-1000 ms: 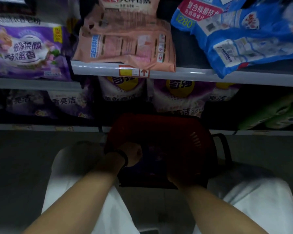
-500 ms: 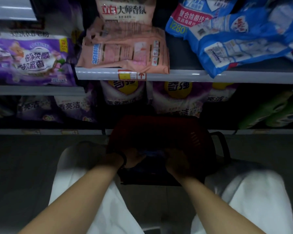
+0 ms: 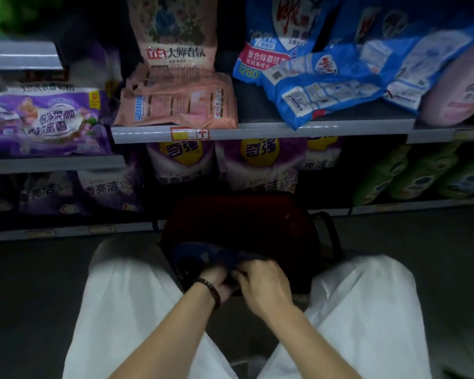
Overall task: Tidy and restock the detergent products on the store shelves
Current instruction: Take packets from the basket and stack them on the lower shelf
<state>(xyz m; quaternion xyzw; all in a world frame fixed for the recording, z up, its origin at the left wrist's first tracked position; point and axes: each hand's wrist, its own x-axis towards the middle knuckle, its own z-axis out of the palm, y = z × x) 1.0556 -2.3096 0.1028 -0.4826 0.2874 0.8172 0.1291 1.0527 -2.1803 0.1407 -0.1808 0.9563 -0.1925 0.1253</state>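
**Inspector:** Report hand status and product location.

**Technician:** The left hand and right hand meet at the near rim of the red basket, which sits on the floor between the person's knees. Both hands are curled closed on the near edge of a dark blue pack lying in the basket. The light is poor, so how much of the pack each hand holds cannot be told.

**Inspector:** Identify the hazards.

**Technician:** Hazard one: both hands pinch one edge only. A soft bag lifted that way is likely to sag, and may slip or strain its seam. Hazard two: the blue bags on the upper shelf lie slumped, and one corner overhangs the shelf lip. A pack pushed in beside them could send that bag off the edge, toward the basket below. Hazard three: the peach bag lies flat at the shelf front with another upright behind it; a knock there could topple the upright one.

**Inspector:** Any further risk?

**Technician:** The dim aisle makes labels hard to read, so misplacement among the purple bags is possible.
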